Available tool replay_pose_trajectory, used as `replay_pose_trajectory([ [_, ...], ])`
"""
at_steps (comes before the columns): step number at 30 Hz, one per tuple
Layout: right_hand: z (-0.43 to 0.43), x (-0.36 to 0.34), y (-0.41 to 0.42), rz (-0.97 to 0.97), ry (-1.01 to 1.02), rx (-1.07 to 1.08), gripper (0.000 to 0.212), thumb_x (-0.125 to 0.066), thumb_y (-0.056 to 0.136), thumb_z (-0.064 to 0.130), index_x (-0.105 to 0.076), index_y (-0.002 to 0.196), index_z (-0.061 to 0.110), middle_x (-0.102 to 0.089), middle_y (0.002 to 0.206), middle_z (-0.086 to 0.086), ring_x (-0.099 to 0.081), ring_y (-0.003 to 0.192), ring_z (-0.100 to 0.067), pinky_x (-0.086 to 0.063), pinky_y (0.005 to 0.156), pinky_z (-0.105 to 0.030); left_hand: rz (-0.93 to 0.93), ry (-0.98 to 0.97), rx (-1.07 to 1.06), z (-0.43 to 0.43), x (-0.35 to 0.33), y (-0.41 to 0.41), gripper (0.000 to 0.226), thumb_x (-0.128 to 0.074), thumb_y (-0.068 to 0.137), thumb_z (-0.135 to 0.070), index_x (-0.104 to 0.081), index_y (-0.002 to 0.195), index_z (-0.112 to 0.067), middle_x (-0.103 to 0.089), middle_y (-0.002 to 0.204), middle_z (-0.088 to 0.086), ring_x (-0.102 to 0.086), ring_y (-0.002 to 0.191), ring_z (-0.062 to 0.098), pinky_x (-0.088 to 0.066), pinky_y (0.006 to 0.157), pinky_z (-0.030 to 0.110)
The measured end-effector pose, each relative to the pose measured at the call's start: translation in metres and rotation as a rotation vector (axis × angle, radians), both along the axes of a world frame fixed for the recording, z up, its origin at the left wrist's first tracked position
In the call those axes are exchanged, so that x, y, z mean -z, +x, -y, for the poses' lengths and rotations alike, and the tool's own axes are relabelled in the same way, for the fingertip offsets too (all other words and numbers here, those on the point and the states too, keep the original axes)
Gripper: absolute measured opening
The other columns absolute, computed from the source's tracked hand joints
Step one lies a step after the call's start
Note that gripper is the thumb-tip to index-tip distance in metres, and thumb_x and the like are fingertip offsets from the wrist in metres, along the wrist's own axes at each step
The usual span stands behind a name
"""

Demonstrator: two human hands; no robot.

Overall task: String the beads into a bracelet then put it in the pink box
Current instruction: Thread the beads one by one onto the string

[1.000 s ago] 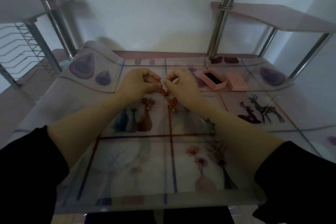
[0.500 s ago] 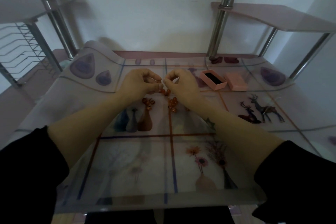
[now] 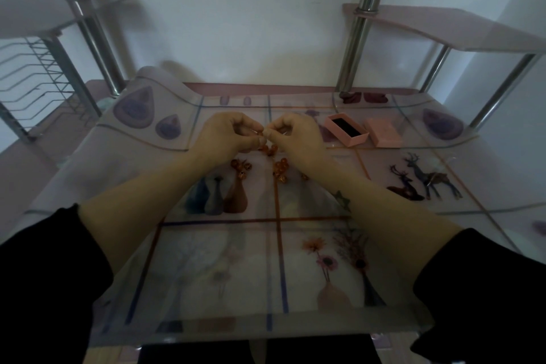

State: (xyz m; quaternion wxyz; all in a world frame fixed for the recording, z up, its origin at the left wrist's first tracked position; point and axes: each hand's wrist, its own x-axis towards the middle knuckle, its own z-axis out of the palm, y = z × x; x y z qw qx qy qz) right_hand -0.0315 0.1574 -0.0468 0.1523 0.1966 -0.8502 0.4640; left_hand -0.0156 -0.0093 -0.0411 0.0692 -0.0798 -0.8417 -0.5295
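Your left hand [image 3: 227, 135] and right hand [image 3: 299, 136] both pinch the bead strand [image 3: 267, 147]; the pink box [image 3: 347, 130] sits right of it, nearer your right hand.

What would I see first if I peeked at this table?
The left hand and the right hand meet fingertip to fingertip above the table, pinching orange beads. More loose beads lie scattered just nearer. To the right, the open pink box sits beside its lid.

glass table [image 3: 206, 260], beads [image 3: 280, 170], pink box [image 3: 354, 140], lid [image 3: 384, 133]
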Motion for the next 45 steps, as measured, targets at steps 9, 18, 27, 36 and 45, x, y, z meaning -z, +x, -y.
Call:
replay_pose_trajectory([
  [9, -0.005, -0.008, 0.002, 0.154, -0.1, -0.036, 0.007, -0.072, 0.085, 0.014, -0.075, 0.086, 0.009, -0.069, 0.066, 0.002, -0.057, 0.047, 0.0, -0.053, 0.054, -0.017, -0.036, 0.0, -0.001, 0.0, -0.001, 0.002, 0.012, -0.08, 0.075, -0.017, -0.069, 0.08, -0.019, -0.073, 0.074, -0.003, -0.069, 0.066, 0.004, -0.053, 0.061, 0.013],
  [18, -0.006, -0.013, -0.002, 0.392, -0.263, -0.107, 0.011, -0.068, 0.089, 0.013, -0.073, 0.085, 0.004, -0.071, 0.069, -0.01, -0.063, 0.05, -0.008, -0.05, 0.049, -0.017, -0.171, -0.08, -0.046, -0.003, -0.003, 0.001, 0.014, -0.08, 0.075, -0.022, -0.069, 0.083, -0.026, -0.072, 0.078, -0.009, -0.068, 0.069, -0.001, -0.052, 0.061, 0.009],
  [27, -0.004, -0.016, -0.002, 0.536, -0.331, -0.115, 0.016, -0.067, 0.089, 0.015, -0.072, 0.081, 0.003, -0.073, 0.07, -0.01, -0.065, 0.054, -0.011, -0.053, 0.052, -0.02, -0.193, -0.152, -0.06, -0.004, -0.008, 0.001, 0.016, -0.079, 0.076, -0.022, -0.071, 0.089, -0.027, -0.068, 0.07, -0.014, -0.063, 0.06, -0.007, -0.051, 0.06, 0.007],
  [36, -0.005, -0.02, -0.002, 0.579, -0.295, -0.128, 0.013, -0.067, 0.089, 0.013, -0.071, 0.085, 0.001, -0.072, 0.072, -0.01, -0.064, 0.056, -0.01, -0.054, 0.056, -0.021, -0.188, -0.249, -0.039, -0.005, -0.008, 0.0, 0.014, -0.074, 0.081, -0.022, -0.073, 0.095, -0.025, -0.072, 0.076, -0.007, -0.067, 0.069, 0.003, -0.055, 0.071, 0.018],
  [45, -0.01, -0.02, -0.002, 0.517, -0.184, -0.114, 0.006, -0.068, 0.088, 0.01, -0.072, 0.086, 0.005, -0.071, 0.072, -0.01, -0.064, 0.055, -0.009, -0.053, 0.055, -0.019, -0.084, -0.082, -0.032, -0.003, -0.004, 0.001, 0.016, -0.072, 0.085, -0.019, -0.071, 0.101, -0.017, -0.073, 0.078, 0.002, -0.069, 0.071, 0.005, -0.054, 0.064, 0.013],
])
